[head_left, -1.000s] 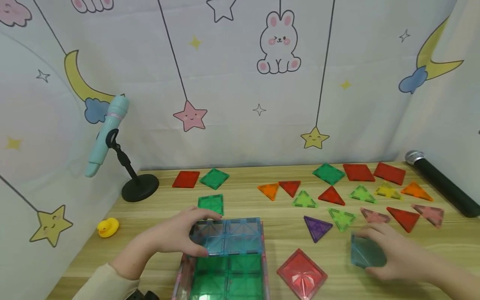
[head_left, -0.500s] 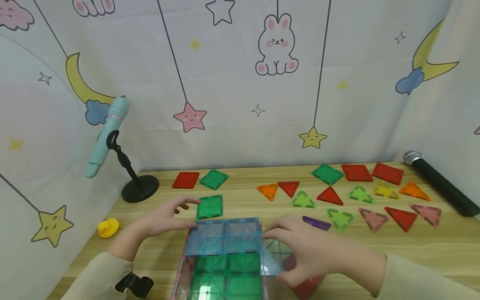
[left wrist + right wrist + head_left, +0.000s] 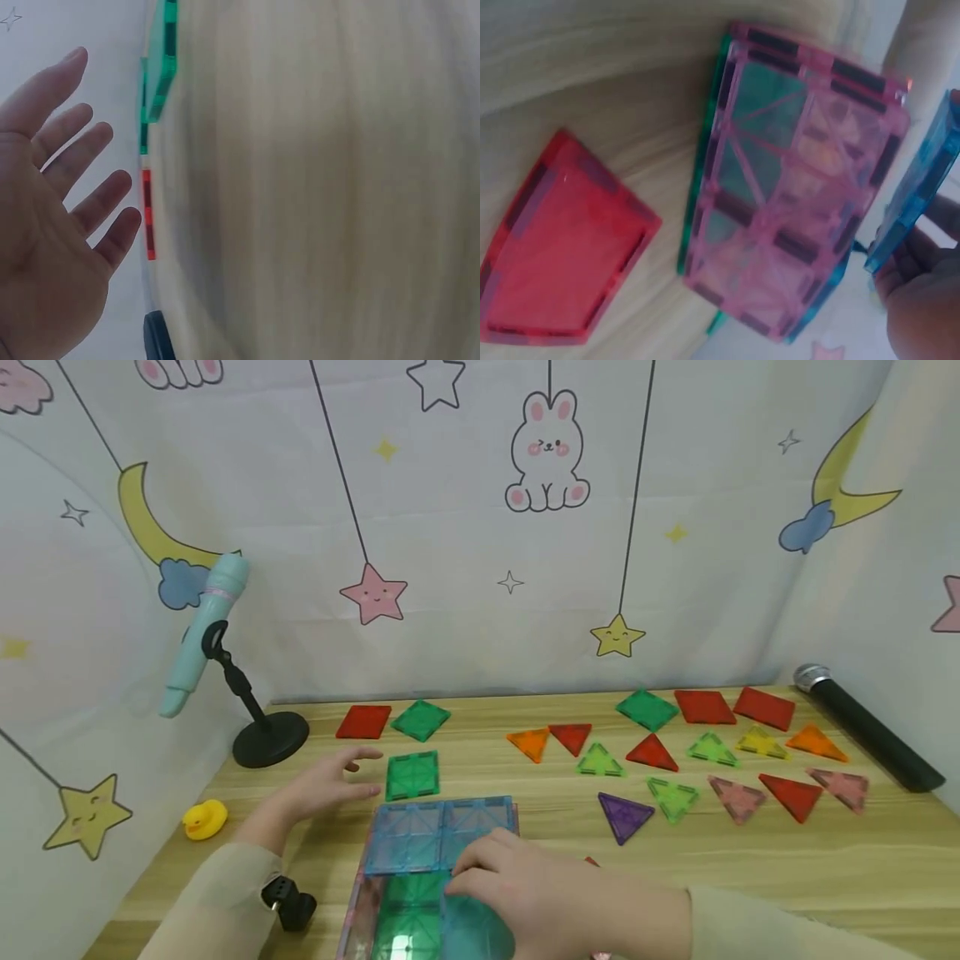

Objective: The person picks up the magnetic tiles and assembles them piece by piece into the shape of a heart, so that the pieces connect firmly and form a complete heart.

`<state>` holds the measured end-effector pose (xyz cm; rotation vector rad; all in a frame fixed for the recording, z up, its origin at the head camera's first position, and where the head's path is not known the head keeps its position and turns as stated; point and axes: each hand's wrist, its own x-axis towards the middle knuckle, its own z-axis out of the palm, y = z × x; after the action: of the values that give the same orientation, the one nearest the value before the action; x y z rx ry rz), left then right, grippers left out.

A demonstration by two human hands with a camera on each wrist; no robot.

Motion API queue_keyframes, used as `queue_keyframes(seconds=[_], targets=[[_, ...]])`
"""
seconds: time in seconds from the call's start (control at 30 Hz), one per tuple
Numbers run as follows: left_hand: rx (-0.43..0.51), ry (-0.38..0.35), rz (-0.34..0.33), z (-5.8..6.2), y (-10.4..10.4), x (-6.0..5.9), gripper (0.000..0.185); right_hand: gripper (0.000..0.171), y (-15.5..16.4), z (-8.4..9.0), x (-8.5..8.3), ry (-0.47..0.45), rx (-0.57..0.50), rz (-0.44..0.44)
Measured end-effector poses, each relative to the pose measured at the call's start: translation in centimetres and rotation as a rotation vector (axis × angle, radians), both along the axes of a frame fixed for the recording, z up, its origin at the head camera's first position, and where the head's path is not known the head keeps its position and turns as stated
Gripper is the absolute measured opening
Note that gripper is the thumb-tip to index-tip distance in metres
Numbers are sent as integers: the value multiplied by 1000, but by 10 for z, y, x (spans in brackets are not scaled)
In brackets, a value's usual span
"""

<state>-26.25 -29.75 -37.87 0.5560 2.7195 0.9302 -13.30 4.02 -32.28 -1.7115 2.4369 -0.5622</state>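
my right hand (image 3: 525, 893) grips a blue square tile (image 3: 915, 202) by its edge, fingers curled round it, holding it over the open top of the tile box (image 3: 442, 860) that stands at the near edge of the tabletop (image 3: 750, 860). the box has pink side walls, green panels inside and two blue squares across its far half. my left hand (image 3: 330, 785) hovers flat with the fingers spread and relaxed, holding nothing, just left of a loose green square (image 3: 412, 775). a red square (image 3: 562, 247) lies on the tabletop just beside the box, and coloured triangles (image 3: 675, 777) are scattered well apart to the right.
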Motion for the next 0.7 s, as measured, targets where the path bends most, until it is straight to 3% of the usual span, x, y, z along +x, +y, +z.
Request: queue_keyframes(seconds=[0.2, 0.3, 0.7], targets=[[-17, -24, -87, -12, 7, -8, 59, 60, -5, -6, 4, 32, 68, -29], [-47, -19, -76, -17, 11, -10, 61, 61, -5, -10, 3, 71, 65, -38], [-244, 105, -89, -21, 22, -19, 71, 56, -2, -21, 6, 294, -104, -68]])
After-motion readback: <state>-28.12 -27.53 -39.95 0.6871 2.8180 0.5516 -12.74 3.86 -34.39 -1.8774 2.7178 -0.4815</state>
